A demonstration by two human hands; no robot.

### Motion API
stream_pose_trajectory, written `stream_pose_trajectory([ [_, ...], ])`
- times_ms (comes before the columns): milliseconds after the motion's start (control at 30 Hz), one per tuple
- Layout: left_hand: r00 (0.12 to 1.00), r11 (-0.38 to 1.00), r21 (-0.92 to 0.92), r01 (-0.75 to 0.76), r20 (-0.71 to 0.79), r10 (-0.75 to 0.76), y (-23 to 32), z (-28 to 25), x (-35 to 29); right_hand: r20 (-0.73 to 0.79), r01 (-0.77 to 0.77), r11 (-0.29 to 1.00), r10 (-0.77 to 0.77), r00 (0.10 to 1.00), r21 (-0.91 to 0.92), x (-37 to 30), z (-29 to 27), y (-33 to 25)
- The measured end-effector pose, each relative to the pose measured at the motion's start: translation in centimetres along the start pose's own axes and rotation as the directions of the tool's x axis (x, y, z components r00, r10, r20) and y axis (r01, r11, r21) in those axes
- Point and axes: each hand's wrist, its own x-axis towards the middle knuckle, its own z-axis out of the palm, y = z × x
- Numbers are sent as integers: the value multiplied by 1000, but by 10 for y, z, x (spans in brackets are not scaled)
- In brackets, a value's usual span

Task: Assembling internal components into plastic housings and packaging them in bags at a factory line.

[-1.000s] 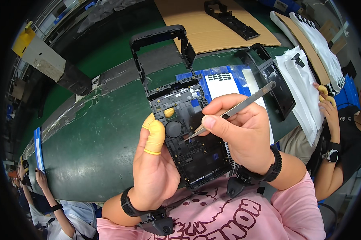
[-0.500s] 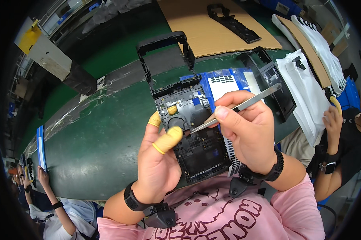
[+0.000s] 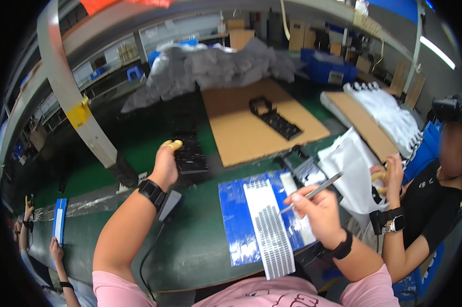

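My left hand [image 3: 164,166], with yellow finger cots, reaches far forward and grips the left edge of a black plastic housing [image 3: 192,155] at the dark green belt. Whether the housing rests on the belt or hangs just above it I cannot tell. My right hand [image 3: 318,217] holds metal tweezers [image 3: 324,184] in a pinch, their tips pointing down-left. Below the tips lies a white sheet [image 3: 272,238] with rows of small grey labels. It rests on a blue board [image 3: 234,221] and sticks out past the board's near edge.
Another black housing [image 3: 279,123] lies on a cardboard sheet [image 3: 236,140]. Right of the blue board are a black part [image 3: 308,169] and white bags [image 3: 351,166]. A co-worker [image 3: 425,204] works at the right. A metal post [image 3: 90,123] stands at the left; another person's hand [image 3: 56,250] holds a blue strip [image 3: 60,220].
My left hand has carried the black housing from close to my chest out to the belt. My right hand, still with the tweezers, has left the housing and moved over the label sheet. My view has tilted up.
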Motion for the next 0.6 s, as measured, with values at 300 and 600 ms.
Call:
stream_pose_trajectory([
  [300, 812, 619, 719, -315, -133, 568, -31, -28, 17, 370, 164, 700, 152, 917, -695, 37, 10, 7],
  [600, 975, 895, 386, -222, 70, 211, -57, -2, -48, -171, 163, 986, -154, 973, 40, 232, -27, -89],
])
